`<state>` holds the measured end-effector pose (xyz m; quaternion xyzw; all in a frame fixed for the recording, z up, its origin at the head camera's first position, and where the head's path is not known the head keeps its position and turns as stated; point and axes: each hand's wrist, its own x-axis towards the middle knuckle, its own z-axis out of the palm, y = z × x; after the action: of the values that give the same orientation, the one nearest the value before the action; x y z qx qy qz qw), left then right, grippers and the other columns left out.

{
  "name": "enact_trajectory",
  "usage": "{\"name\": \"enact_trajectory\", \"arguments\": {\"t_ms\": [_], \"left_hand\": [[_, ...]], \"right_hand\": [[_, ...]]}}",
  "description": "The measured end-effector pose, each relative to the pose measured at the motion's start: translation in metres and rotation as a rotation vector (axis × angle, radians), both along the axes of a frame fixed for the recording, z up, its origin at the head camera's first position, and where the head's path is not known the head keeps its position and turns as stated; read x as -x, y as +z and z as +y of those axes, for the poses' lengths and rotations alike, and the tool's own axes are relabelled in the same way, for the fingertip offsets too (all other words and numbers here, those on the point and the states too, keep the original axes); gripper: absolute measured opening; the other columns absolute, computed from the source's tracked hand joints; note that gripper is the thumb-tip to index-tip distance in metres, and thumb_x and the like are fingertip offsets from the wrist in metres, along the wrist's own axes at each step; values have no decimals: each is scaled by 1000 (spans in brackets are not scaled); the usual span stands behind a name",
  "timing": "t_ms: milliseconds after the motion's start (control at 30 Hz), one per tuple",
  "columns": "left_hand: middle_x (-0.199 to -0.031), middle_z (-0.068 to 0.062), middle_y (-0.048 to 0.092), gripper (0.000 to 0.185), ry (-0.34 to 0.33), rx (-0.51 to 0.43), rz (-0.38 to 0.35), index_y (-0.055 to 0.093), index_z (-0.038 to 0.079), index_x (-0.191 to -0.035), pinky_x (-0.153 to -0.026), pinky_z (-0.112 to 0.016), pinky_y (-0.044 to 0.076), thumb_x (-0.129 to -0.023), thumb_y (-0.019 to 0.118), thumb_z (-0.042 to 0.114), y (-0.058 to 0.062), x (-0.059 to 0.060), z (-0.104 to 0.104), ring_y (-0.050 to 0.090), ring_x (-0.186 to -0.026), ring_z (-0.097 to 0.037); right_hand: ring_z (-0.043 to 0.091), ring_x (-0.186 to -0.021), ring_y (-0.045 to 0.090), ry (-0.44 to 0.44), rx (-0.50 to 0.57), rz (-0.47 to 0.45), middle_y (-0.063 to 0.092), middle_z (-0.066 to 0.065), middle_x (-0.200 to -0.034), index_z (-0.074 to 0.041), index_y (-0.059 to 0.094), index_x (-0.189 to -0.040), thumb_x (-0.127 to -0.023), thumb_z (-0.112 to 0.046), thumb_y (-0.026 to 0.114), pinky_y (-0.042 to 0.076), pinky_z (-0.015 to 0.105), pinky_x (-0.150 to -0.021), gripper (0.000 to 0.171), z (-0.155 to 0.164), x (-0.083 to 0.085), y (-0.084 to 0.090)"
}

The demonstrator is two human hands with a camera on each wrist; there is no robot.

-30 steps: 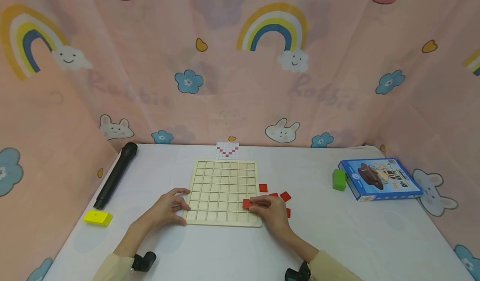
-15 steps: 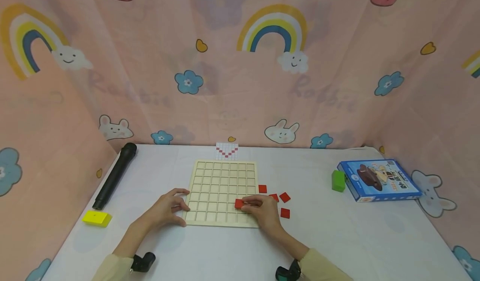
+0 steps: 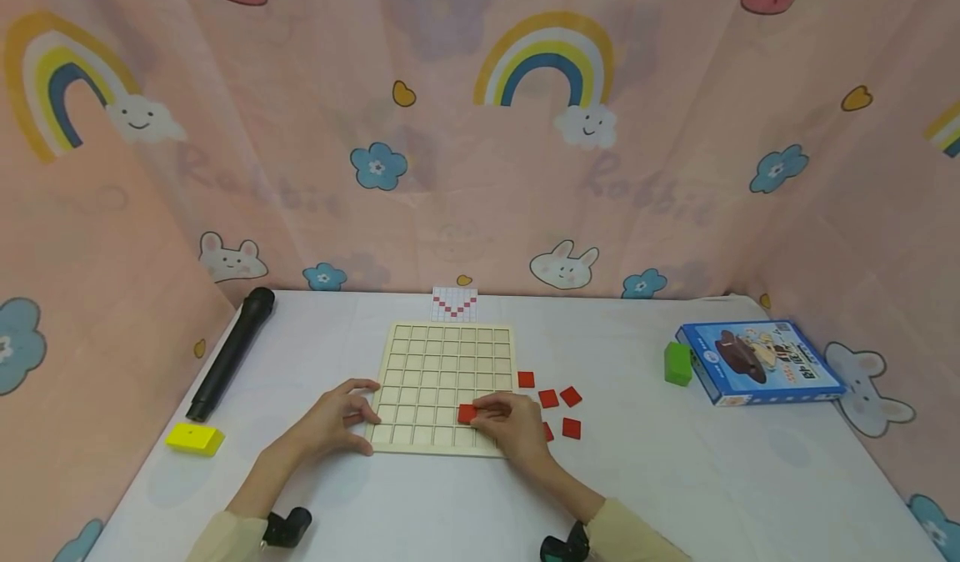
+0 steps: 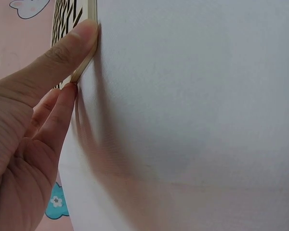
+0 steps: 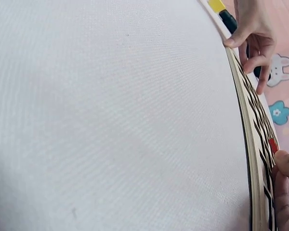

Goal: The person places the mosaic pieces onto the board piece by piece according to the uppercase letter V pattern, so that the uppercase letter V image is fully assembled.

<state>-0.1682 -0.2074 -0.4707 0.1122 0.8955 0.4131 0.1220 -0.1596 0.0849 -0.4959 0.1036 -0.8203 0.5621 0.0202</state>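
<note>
A pale wooden grid board (image 3: 431, 372) lies mid-table. My left hand (image 3: 333, 416) touches its left edge, the thumb at the near left corner and the other fingers spread further up. In the left wrist view the left thumb (image 4: 67, 50) rests against the board's corner (image 4: 90, 53). My right hand (image 3: 517, 433) pinches a small red square tile (image 3: 467, 413) between thumb and fingers, over the board's lower rows. I cannot tell whether this tile touches the board. Several more red tiles (image 3: 572, 429) lie right of the board, one partly behind the right hand.
A card with a red V pattern (image 3: 454, 303) stands behind the board. On the left are a black cylinder (image 3: 231, 353) and a yellow block (image 3: 195, 439). A green block (image 3: 677, 363) and a blue box (image 3: 761, 362) sit on the right. Printed cloth (image 3: 450, 212) hangs behind.
My right hand has moved left over the board with the red tile, from near the right edge toward the middle columns. More loose tiles show behind it. My left hand has stayed put.
</note>
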Motion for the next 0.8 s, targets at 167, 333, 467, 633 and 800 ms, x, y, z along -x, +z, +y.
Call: {"name": "enact_trajectory", "arguments": {"t_ms": [167,333,467,633,800], "left_hand": [[-138,-17,45,32,-8,2,8,70,6,-79,-94,-26,51,-54,88,-1,1,-1,0,45,-126,-41],[-138,-16,45,32,4,0,-1,70,6,-79,-94,-26,51,-54,88,-2,3,-1,1,45,-126,-40],[-138,-15,45,32,17,3,-7,70,6,-78,-94,-26,51,-54,88,-2,3,-2,1,45,-126,-40],[-138,-15,45,32,16,-6,-7,70,6,-78,-94,-26,51,-54,88,-3,1,-1,1,45,-126,-40],[-137,-17,44,32,-3,-19,2,69,5,-79,-94,-26,51,-54,88,-3,0,-1,-1,44,-126,-42]], "right_hand": [[15,-74,68,11,-21,-19,71,8,-87,-1,72,-96,-74,-3,80,57,15,-67,23,-4,1,0],[14,-74,68,20,-26,-25,71,9,-90,0,71,-97,-75,-4,80,58,16,-67,24,-9,2,0],[13,-72,68,33,-52,-14,71,9,-89,0,71,-98,-75,-3,80,57,15,-66,24,-12,2,1],[11,-70,65,52,-73,-4,70,8,-88,0,71,-98,-76,-1,78,56,13,-65,23,-17,4,1],[9,-69,63,59,-84,6,70,7,-88,0,72,-99,-76,-1,78,55,13,-64,24,-19,5,0]]}}
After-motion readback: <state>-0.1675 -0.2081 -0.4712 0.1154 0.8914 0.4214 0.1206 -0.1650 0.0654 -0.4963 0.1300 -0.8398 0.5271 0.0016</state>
